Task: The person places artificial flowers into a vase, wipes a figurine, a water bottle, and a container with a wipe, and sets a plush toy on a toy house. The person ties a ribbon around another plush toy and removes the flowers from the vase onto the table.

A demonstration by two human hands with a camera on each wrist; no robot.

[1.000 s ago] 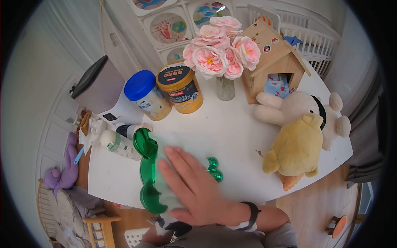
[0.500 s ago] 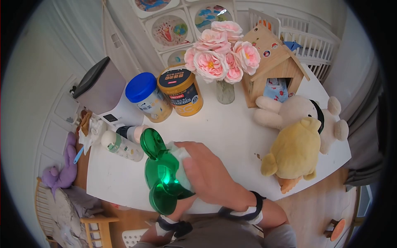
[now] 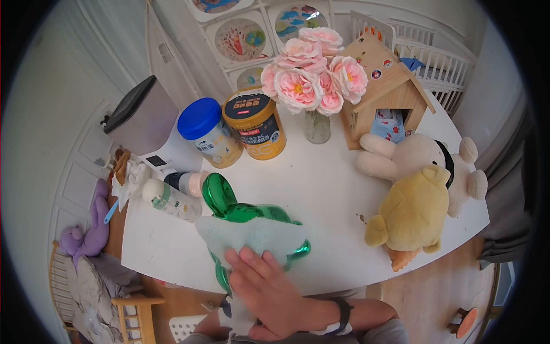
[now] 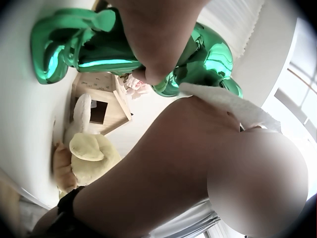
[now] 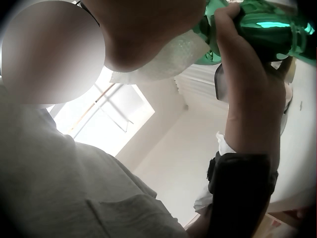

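Observation:
A shiny green figurine with round ears [image 3: 220, 195] is tilted above the near part of the white table [image 3: 321, 200]. A white wipe [image 3: 252, 234] is spread over its head. My right hand [image 3: 266, 292] lies on the wipe with fingers extended, pressing it against the figurine. Below, my left hand [image 5: 250, 84] grips the figurine's body, as the right wrist view shows; the wipe and right hand hide it in the head view. In the left wrist view the figurine's legs [image 4: 52, 62] point toward the table.
On the left lie a bottle [image 3: 172, 200] and a pink-and-dark cylinder [image 3: 192, 182]. Behind stand a blue-lidded tub [image 3: 209, 135], a yellow tub [image 3: 258, 129], and a vase of pink flowers [image 3: 318, 126]. A wooden house [image 3: 384, 86] and plush toys [image 3: 409, 206] occupy the right.
The figurine has turned and tilted between frames. My right hand bunched the wipe at the figurine's side half a second ago; now the wipe is spread over its head with the hand flattened on it.

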